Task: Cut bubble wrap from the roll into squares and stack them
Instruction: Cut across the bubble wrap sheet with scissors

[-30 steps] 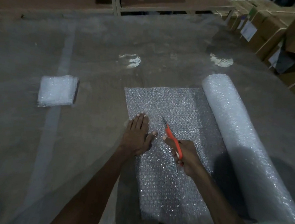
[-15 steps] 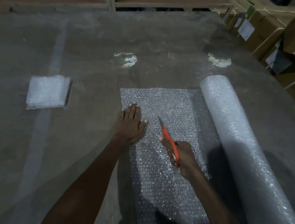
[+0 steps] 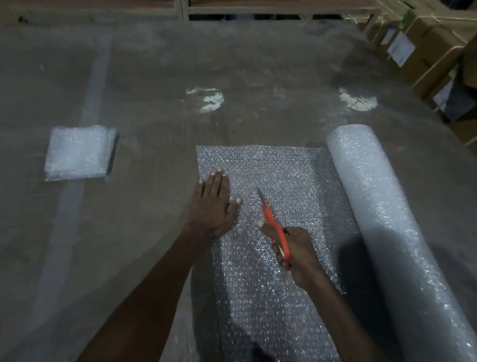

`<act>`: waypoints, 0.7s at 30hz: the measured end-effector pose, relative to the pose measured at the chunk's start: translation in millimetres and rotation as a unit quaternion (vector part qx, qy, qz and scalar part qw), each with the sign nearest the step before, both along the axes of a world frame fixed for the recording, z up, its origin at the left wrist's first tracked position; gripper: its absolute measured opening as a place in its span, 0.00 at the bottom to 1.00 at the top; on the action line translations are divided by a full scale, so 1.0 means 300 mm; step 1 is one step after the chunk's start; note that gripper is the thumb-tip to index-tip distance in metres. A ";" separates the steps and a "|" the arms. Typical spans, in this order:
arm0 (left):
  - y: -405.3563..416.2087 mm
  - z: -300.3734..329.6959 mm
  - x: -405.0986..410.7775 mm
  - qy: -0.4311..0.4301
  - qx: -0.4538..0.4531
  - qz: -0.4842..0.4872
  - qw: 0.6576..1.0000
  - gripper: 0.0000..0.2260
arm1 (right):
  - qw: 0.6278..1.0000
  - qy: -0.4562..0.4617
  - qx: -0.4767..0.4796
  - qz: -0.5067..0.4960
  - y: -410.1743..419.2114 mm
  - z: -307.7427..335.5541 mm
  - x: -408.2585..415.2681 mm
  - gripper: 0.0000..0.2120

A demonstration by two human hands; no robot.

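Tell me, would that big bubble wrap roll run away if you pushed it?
Probably: the roll is a round tube lying on the smooth floor, so it would likely roll sideways. It looks light. The unrolled sheet, pressed by the left hand, might hold it back.

Open grey floor [image 3: 145, 259] left of the flat left hand [image 3: 214, 204], as far as the small white stack of bubble-wrap squares [image 3: 78, 152] well to the left. Ahead of the orange-handled scissors [image 3: 275, 226] gripped in the right hand [image 3: 297, 254], only flat unrolled clear bubble-wrap sheet [image 3: 286, 179]. Blocked on the right by the long white bubble-wrap roll [image 3: 382, 220] beside the sheet. Beyond the roll, strapped brown cardboard boxes [image 3: 430, 50].
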State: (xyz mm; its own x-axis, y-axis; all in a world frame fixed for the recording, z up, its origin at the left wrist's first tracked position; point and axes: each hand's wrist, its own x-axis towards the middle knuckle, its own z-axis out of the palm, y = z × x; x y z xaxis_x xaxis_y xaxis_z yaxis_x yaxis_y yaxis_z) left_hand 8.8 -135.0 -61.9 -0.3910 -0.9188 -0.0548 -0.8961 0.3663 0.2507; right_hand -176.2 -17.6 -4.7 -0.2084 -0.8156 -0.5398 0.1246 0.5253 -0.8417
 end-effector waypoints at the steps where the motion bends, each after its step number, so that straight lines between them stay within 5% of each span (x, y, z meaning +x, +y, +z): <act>1: 0.001 0.001 0.000 0.000 0.002 -0.001 1.000 0.35 | 1.000 0.000 0.000 0.001 -0.001 0.001 0.000 0.17; 21: 0.001 -0.001 0.001 -0.007 0.003 0.001 1.000 0.36 | 1.000 0.018 0.002 0.004 -0.052 0.000 0.005 0.20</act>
